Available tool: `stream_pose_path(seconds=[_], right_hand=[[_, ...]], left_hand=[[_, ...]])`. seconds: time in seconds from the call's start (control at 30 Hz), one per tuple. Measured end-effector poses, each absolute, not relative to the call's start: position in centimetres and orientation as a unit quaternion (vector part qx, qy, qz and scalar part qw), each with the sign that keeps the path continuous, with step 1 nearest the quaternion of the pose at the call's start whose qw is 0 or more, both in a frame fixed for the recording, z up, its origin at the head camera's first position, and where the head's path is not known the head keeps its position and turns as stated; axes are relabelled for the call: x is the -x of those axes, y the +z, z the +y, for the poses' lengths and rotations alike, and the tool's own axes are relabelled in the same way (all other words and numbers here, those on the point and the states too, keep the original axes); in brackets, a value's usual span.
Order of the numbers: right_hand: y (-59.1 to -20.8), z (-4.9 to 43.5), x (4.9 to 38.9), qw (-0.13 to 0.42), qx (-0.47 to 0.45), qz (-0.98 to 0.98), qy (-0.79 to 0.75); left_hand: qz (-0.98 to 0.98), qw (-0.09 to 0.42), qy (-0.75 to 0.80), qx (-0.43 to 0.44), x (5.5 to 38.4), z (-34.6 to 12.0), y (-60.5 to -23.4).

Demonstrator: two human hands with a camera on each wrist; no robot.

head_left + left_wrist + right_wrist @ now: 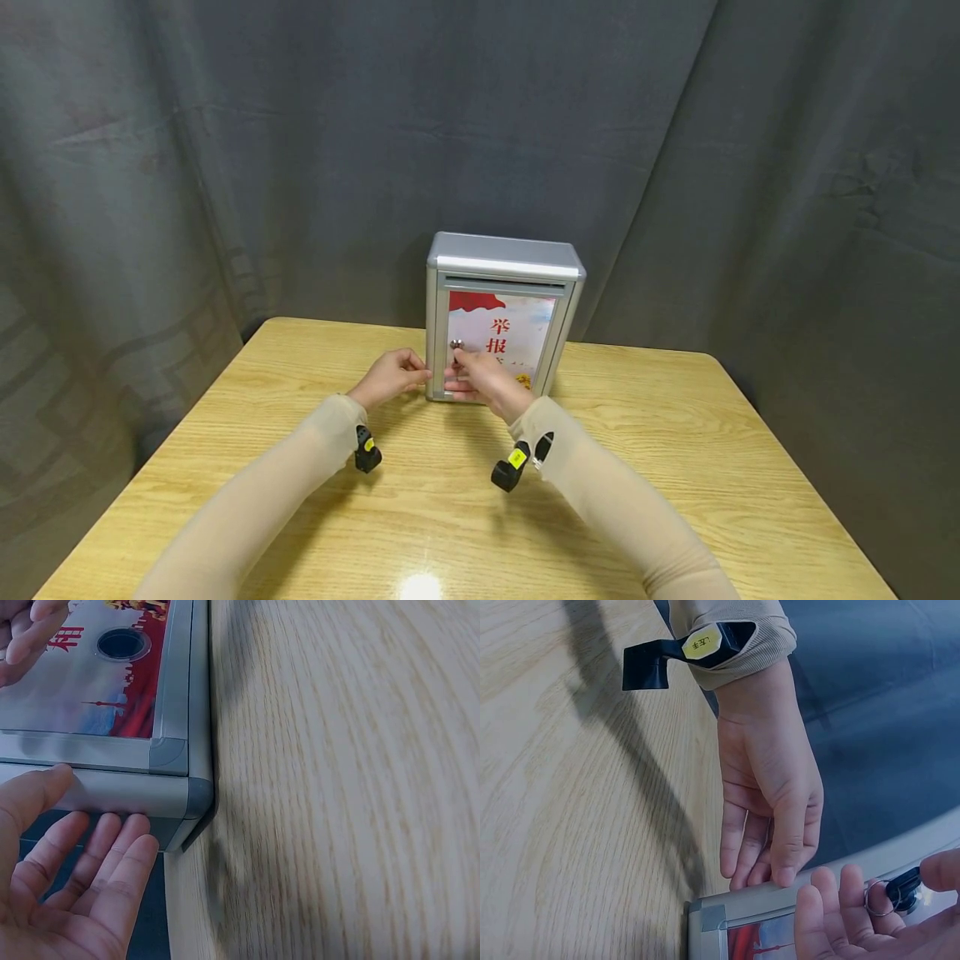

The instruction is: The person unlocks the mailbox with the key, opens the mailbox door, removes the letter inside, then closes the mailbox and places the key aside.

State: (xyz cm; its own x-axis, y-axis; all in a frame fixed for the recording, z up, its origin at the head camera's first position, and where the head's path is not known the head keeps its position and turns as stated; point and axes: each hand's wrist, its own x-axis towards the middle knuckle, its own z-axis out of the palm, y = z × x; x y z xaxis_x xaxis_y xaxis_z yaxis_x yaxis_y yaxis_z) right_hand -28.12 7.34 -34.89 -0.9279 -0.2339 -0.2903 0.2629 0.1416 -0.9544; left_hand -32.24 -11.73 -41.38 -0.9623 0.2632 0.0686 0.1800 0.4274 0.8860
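A silver-grey metal mailbox [506, 250] stands upright on the table, with a slot under its top and a poster with red Chinese characters on its front. My left hand [392, 375] holds its lower left edge, thumb at the front frame and fingers along the side. At the left of the front panel, my right hand [489, 382] pinches a black-headed key [905, 885] at the lock [456, 343]. A metal ring [877, 898] hangs from the key against the fingers. Thumb and fingers partly cover the key and the lower poster.
The mailbox stands near the back edge of a light wooden table [420, 517]. Behind it hangs a dark grey curtain [375, 167]. Each wrist carries a black camera mount, such as the left one [367, 450]. A round dark window [124, 644] shows low on the poster.
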Motion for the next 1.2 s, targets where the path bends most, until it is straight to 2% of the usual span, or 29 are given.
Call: stream_pose_path(seconds=[0.33, 0.57, 1.2], right_hand=[[-34.7, 8.4, 26.8, 0.199, 0.006, 0.732, -0.652], [-34.4, 9.8, 25.5, 0.235, 0.033, 0.731, -0.64], [-34.7, 16.1, 23.0, 0.309, 0.184, 0.741, -0.567]], left_hand=[[0.84, 0.046, 0.523, -0.138, 32.4, -11.6, -41.4], [0.839, 0.043, 0.524, -0.141, 32.4, -11.5, -41.4], [0.839, 0.045, 0.523, -0.142, 32.5, -11.9, -41.8]])
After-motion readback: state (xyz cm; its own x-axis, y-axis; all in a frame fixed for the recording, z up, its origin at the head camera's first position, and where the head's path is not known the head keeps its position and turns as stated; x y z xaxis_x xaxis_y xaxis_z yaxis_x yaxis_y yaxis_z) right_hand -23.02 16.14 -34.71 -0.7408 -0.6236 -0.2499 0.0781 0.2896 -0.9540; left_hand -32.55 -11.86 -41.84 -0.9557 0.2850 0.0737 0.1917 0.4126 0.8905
